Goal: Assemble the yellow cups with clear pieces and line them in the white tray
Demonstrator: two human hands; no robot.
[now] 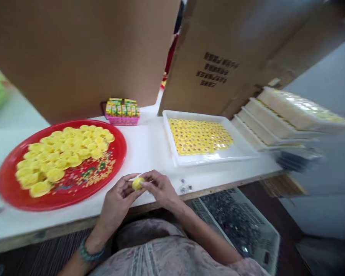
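Both hands meet just in front of the red tray [5, 184], at the surface's near edge. The left hand [116, 199] and right hand [161, 189] pinch one small yellow piece [137, 183] between curled fingertips.

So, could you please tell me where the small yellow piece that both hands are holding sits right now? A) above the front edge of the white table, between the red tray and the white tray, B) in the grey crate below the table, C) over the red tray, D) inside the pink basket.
A: the left hand and right hand pinch the yellow piece above the table edge, between the red tray and white tray.
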